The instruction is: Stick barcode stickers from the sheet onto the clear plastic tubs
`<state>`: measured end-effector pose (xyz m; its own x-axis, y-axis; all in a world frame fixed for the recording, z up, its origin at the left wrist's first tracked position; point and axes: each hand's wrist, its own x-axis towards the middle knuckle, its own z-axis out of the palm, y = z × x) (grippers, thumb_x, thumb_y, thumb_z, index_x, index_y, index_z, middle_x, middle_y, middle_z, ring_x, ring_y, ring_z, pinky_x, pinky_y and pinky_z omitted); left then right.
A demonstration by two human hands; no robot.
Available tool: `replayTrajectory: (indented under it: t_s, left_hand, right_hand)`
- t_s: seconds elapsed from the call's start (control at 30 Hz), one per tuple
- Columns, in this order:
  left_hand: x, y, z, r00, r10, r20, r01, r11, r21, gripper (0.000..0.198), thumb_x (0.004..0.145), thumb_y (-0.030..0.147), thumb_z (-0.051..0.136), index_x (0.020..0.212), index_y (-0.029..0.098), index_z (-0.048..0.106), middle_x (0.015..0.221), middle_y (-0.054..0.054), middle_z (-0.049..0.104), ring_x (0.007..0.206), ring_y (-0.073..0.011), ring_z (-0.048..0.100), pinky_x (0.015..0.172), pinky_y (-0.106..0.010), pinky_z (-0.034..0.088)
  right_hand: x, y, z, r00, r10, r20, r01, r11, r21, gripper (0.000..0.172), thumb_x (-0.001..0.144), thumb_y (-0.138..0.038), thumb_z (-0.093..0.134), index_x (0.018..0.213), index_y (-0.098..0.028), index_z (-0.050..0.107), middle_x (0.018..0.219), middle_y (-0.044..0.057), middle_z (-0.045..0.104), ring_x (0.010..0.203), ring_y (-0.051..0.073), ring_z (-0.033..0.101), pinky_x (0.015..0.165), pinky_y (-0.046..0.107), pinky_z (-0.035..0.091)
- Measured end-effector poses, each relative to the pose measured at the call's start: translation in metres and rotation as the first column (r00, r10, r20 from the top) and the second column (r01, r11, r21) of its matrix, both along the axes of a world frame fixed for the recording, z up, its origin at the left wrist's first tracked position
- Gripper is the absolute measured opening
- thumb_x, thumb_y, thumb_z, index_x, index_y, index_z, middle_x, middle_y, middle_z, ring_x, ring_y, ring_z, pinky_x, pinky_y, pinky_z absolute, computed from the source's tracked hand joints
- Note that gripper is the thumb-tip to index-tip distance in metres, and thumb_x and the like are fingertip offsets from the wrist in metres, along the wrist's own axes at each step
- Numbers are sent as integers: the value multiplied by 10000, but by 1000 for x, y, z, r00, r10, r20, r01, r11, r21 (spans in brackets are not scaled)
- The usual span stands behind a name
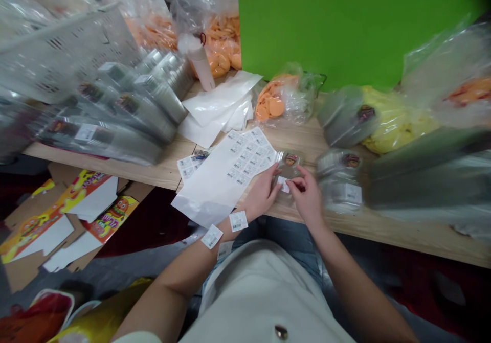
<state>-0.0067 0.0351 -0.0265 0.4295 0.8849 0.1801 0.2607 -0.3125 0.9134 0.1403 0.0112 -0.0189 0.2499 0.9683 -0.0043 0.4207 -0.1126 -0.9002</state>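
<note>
A clear plastic box point(294, 172) with a burger picture on its upper part lies at the table's front edge between my hands. My left hand point(264, 192) grips its left side, the thumb near a white barcode label point(283, 183) on the lower part. From the right, my right hand point(308, 196) pinches the label's right edge. Left of the box lies a sheet of barcode labels point(245, 161), partly over another label sheet point(186, 168). Several loose labels point(238, 221) are stuck along my left forearm.
Stacked clear boxes point(341, 179) stand close to my right hand. More boxes point(130, 108) fill the left side, before a white basket point(69, 51). Behind are white papers point(226, 100), a bottle point(201, 62), a bag of orange discs point(274, 100) and a green panel point(345, 26).
</note>
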Motion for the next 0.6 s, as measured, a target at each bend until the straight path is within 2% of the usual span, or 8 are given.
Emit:
replayTrajectory:
  t_s: [0.13,0.2,0.27,0.33,0.37,0.5,0.53,0.6]
  left_hand:
    - [3,0,-1,999,35,-18,-35,999,8,562,855,191,436,1371,157,217,1276,-142,496,1193,-221,458,1031,-442,314]
    - [5,0,-3,999,51,-11,-51,999,1,564,847,174,434,1369,157,220,1268,-140,502,1185,-217,464,1029,-438,317]
    - [7,-1,-5,998,55,6,-55,998,-15,537,859,175,413,1364,150,232,1269,-141,502,1186,-206,464,1035,-427,314]
    - [6,-1,-4,997,61,49,-59,997,-48,485,888,192,369,1356,149,252,1275,-134,506,1201,-188,454,1050,-409,302]
    - [4,-1,-3,994,82,78,-77,995,-69,454,903,204,344,1348,154,270,1280,-127,505,1212,-180,445,1059,-401,292]
    - [-14,3,23,938,316,141,-282,935,-216,355,905,306,387,1236,184,430,1291,-102,487,1216,-194,433,1048,-388,300]
    - [-20,3,32,931,328,162,-268,912,-309,360,885,334,439,1214,188,455,1266,-102,504,1183,-202,460,1019,-385,330]
    - [-27,3,50,935,229,271,-46,836,-546,444,822,351,557,1224,192,456,1150,-98,573,1045,-194,548,929,-361,402]
  right_hand:
    - [2,-9,5,927,-123,354,77,987,140,513,808,-372,518,1280,-189,433,1005,107,590,891,221,562,817,412,454]
    - [2,-15,4,875,-140,463,38,974,223,433,842,-367,473,1237,-191,477,1146,142,522,1034,240,513,886,423,425]
    - [1,-19,-2,839,2,544,-135,970,204,404,869,-355,432,1239,-198,478,1257,143,467,1156,249,447,949,435,388]
    - [1,-20,-10,779,156,608,-300,943,144,470,877,-362,425,1313,-185,403,1348,139,408,1248,260,364,1009,462,333]
    - [2,-20,-13,758,185,625,-334,934,130,516,877,-373,428,1347,-171,355,1364,143,396,1264,266,344,1022,473,316]
    - [10,-18,-9,793,155,589,-328,924,198,567,874,-384,442,1383,-185,291,1303,132,469,1211,258,407,993,470,354]
    - [12,-19,-3,812,156,562,-334,915,228,552,873,-372,447,1379,-208,300,1304,119,469,1204,252,416,988,463,361]
    - [15,-21,11,843,174,510,-356,890,285,542,859,-360,480,1365,-250,323,1312,95,463,1194,242,432,984,446,370]
